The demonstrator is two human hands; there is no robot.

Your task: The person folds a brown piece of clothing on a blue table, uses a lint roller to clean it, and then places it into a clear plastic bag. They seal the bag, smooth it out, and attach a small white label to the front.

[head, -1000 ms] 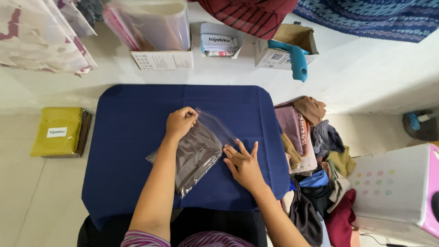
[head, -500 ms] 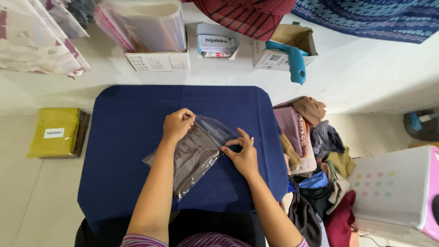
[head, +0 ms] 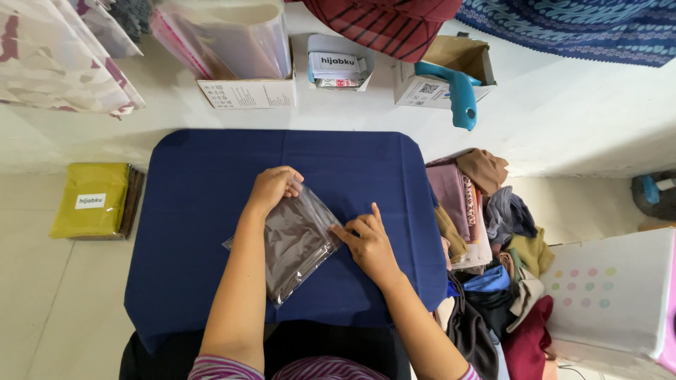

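Looking down from the head camera, I see my left hand [head: 271, 188] curled over the top corner of a clear plastic bag [head: 292, 239] with a folded dark brown cloth [head: 289, 243] inside; the fingers are bent and pinching that corner against the blue table cover [head: 204, 211]; the bag lies tilted, near the middle of the cover, just ahead of my body. My right hand [head: 366, 243] sits at the bag's right edge, fingers drawn narrow with the forefinger stretched forward, pressing on the plastic rather than lifting it. A second ago that hand lay flat with fingers spread, lower along the edge; half a second ago it had climbed to the upper right corner; now it has slid back down to the middle of that side; the left hand has hardly moved. I judge that the right hand is running along the opening, flattening or sealing it, so the packing of this piece looks close to finished. To the right of the cover a heap of folded cloths [head: 486, 232] in many colours waits; a yellow packet [head: 91, 200] lies on the floor at the left; a blue handheld tool [head: 461, 95] rests in a cardboard box [head: 451, 67] beyond the table.
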